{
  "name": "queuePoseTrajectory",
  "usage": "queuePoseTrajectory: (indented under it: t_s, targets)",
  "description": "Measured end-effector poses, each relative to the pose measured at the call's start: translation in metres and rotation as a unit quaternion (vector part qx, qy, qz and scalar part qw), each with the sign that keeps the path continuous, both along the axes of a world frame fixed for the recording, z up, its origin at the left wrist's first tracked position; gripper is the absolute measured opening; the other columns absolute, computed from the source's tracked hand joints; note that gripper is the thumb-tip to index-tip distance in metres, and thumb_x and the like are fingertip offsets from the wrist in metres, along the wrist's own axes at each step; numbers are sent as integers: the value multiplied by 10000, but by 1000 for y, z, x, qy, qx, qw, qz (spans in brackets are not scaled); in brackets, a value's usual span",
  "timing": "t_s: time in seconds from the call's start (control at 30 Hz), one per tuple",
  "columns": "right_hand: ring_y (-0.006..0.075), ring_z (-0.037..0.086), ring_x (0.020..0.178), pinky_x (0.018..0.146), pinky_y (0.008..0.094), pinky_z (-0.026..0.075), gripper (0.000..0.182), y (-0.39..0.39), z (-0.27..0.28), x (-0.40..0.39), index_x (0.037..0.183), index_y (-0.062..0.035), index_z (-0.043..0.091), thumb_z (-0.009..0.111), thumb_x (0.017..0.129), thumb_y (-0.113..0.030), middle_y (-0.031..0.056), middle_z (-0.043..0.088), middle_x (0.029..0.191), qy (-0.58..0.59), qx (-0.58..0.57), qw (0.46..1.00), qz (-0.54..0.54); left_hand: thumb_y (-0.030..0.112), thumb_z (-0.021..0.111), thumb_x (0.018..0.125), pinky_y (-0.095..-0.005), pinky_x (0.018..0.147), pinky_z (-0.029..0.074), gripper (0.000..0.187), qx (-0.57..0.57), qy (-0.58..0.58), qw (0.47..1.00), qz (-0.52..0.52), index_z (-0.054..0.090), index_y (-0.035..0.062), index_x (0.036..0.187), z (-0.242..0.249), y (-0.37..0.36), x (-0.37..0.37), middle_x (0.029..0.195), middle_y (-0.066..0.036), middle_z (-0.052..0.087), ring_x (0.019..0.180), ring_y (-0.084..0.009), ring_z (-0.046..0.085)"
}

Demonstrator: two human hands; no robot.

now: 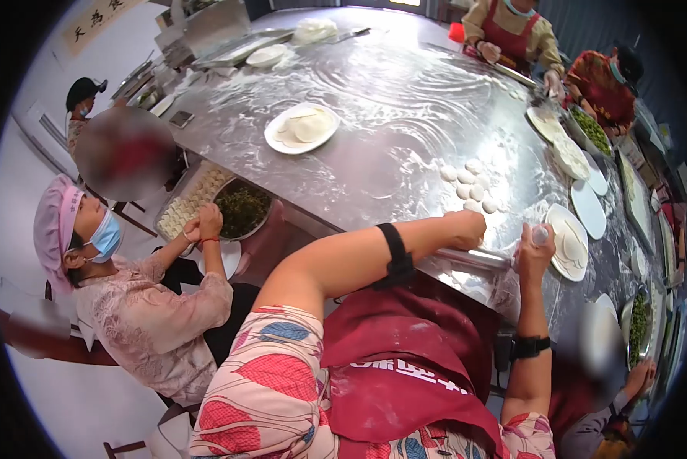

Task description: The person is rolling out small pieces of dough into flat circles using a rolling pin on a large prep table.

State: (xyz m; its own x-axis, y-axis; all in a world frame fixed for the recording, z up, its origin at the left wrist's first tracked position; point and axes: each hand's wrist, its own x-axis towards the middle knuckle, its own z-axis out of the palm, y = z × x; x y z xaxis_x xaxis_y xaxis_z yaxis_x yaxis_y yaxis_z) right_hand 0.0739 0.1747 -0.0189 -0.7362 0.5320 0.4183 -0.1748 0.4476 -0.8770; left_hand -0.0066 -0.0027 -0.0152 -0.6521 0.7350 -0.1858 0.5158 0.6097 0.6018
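A silvery rolling pin lies near the table's front edge, between my two hands. My right hand is closed around its right end, and a pale rounded tip shows above the fingers. Curled into a fist, my left hand rests just above the pin's left part; its fingertips and whatever they hold are hidden. Beyond that hand, several small flattened dough pieces are grouped on the floured metal table. To the right of my right hand is a white plate of round dough wrappers.
Another plate of wrappers is farther back left. A masked co-worker sits at left beside a bowl of dark green filling and a tray of dumplings. Co-workers, plates and trays of greens line the right side.
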Motion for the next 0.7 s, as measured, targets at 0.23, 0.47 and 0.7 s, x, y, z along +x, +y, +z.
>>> queuePoseTrajectory:
  t_s: [0.23, 0.47, 0.7]
  targets:
    - [100, 421, 388, 368, 260, 338, 164, 5, -16, 39, 805, -50, 478, 625, 877, -73, 20, 480, 545, 40, 30, 999, 19, 91, 608, 720, -397, 735, 499, 146, 8, 75, 995, -64, 668, 52, 847, -15, -9, -8, 866, -156, 670, 849, -326, 644]
    - [84, 437, 376, 342, 246, 321, 163, 1, 3, -8, 833, -52, 473, 624, 885, -84, 21, 487, 532, 6, 13, 998, 54, 166, 615, 750, -421, 716, 508, 191, -32, 120, 989, -81, 715, 70, 881, -1, 7, -7, 884, -145, 680, 873, -309, 651]
    - [93, 433, 389, 343, 238, 335, 160, 3, -12, 53, 878, -53, 504, 645, 880, -130, 37, 501, 543, 6, -31, 999, 36, 113, 618, 729, -405, 674, 523, 149, -43, 130, 984, -115, 713, 21, 798, 0, -1, 2, 834, -159, 680, 788, -303, 665]
